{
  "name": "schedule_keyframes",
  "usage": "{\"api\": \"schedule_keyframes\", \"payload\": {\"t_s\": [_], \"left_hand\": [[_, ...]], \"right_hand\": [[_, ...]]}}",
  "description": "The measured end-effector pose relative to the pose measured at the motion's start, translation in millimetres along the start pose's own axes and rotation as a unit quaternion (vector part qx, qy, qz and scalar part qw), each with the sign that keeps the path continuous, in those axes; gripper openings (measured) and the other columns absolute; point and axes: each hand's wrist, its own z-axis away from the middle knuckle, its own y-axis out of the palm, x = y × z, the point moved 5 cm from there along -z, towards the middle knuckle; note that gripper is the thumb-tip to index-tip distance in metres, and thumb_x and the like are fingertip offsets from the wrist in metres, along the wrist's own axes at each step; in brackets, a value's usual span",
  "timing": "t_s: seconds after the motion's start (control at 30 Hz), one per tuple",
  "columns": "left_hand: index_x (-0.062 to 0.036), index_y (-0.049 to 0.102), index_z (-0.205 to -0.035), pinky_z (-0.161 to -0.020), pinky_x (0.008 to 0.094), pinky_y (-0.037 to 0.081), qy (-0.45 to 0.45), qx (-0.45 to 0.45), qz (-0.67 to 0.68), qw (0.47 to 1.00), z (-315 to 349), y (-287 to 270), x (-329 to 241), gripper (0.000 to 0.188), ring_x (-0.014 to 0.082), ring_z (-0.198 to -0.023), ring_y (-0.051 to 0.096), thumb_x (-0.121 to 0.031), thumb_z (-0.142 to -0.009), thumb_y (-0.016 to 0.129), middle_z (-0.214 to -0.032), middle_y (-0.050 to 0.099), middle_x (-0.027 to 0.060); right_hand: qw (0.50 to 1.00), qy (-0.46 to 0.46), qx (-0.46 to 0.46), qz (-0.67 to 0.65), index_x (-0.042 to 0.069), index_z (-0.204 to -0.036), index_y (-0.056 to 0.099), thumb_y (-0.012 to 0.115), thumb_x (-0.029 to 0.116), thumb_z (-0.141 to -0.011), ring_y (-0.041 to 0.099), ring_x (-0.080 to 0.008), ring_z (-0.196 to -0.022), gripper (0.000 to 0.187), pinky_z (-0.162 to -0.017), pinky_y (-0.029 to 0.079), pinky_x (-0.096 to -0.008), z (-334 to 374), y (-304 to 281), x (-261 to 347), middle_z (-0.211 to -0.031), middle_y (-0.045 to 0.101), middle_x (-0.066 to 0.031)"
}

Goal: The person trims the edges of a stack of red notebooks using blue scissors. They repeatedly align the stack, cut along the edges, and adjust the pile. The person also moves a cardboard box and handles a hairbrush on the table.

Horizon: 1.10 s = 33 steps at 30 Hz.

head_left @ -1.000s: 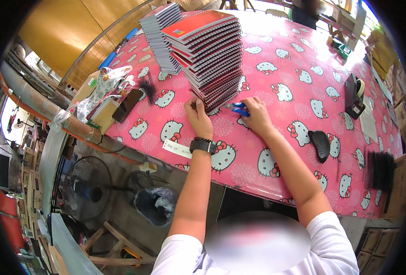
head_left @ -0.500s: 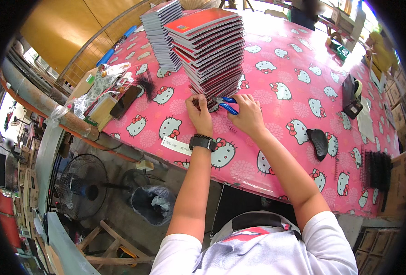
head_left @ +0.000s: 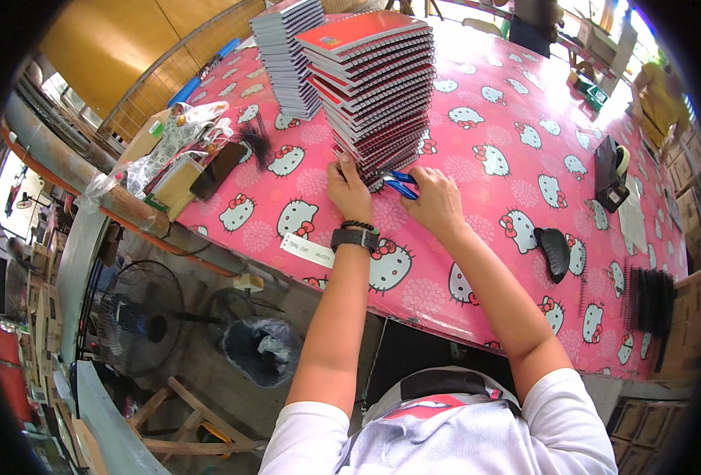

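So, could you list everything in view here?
Notebook stack: one, red, upper centre
Second stack: one, grey, farther left
Table: one, pink, under both stacks
Pliers: one, blue, red stack's base
Tape dispenser: one, black, table's right
Curved object: one, black, nearer than dispenser
Wire coils: one bundle, black, table's right edge
Paper strip: one, white, table's near edge
Fan: one, dark, lower left
Lined bin: one, dark, beside fan
People: at least two, one yellow-clad, far side
Clutter: uncounted, mixed colours, left
Left grip: one, bare, red stack's base
Right grip: one, bare, on pliers
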Motion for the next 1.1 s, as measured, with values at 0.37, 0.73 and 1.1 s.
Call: {"api": "schedule_keyframes", "payload": {"t_s": [0.37, 0.73, 1.1], "left_hand": [[0.0034, 0.053, -0.079, -0.056, 0.0326, 0.040, -0.001, 0.003, -0.023, 1.000, 3, 0, -1, 0.053, 0.0161, -0.059, 0.046, -0.045, -0.097, 0.043, -0.067, 0.056, 0.0088], [0.0029, 0.055, -0.081, -0.058, 0.0320, 0.040, 0.001, -0.020, -0.013, 1.000, -2, -4, 6, 0.049, 0.0160, -0.060, 0.047, -0.042, -0.097, 0.044, -0.067, 0.057, 0.0085], [0.0028, 0.054, -0.078, -0.057, 0.0350, 0.039, -0.007, -0.031, -0.017, 0.999, -8, -3, 13, 0.049, 0.0194, -0.060, 0.047, -0.040, -0.098, 0.042, -0.067, 0.056, 0.0106]], "right_hand": [[0.994, 0.073, 0.082, -0.019, 0.008, -0.099, 0.059, 0.069, 0.021, -0.066, 0.061, -0.0314, -0.090, 0.037, -0.077, 0.048, -0.0432, 0, 2, -4, -0.089, 0.063, -0.0128], [0.998, 0.013, 0.042, 0.055, 0.007, -0.100, 0.059, 0.071, 0.023, -0.066, 0.057, -0.0269, -0.100, 0.040, -0.084, 0.044, -0.0414, 4, 3, 11, -0.096, 0.062, -0.0098], [0.998, -0.002, 0.043, 0.038, 0.005, -0.092, 0.060, 0.072, 0.028, -0.068, 0.061, -0.0272, -0.092, 0.036, -0.082, 0.046, -0.0396, 12, 9, 4, -0.089, 0.064, -0.0105]]}}
